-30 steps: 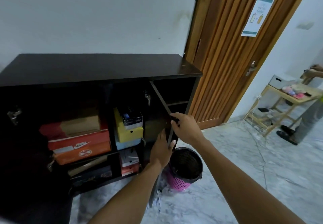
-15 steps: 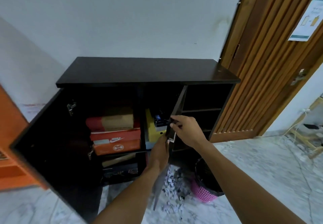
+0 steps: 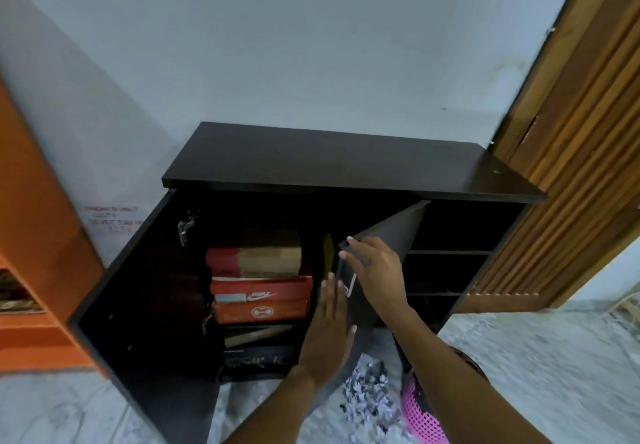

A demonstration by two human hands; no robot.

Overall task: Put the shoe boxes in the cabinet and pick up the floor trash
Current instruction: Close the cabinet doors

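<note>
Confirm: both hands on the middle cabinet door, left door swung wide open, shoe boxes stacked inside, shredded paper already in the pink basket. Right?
Not quite. In the head view the shredded paper lies in a pile on the floor beside the pink basket, not in it. The rest holds: left hand and right hand on the middle door, left door wide open, shoe boxes stacked inside.

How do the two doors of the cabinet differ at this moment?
The left door stands wide open with no hand on it; the right door is partly closed. The right hand grips the right door's edge and the left hand lies flat against it. Both doors are dark, like the cabinet.
</note>
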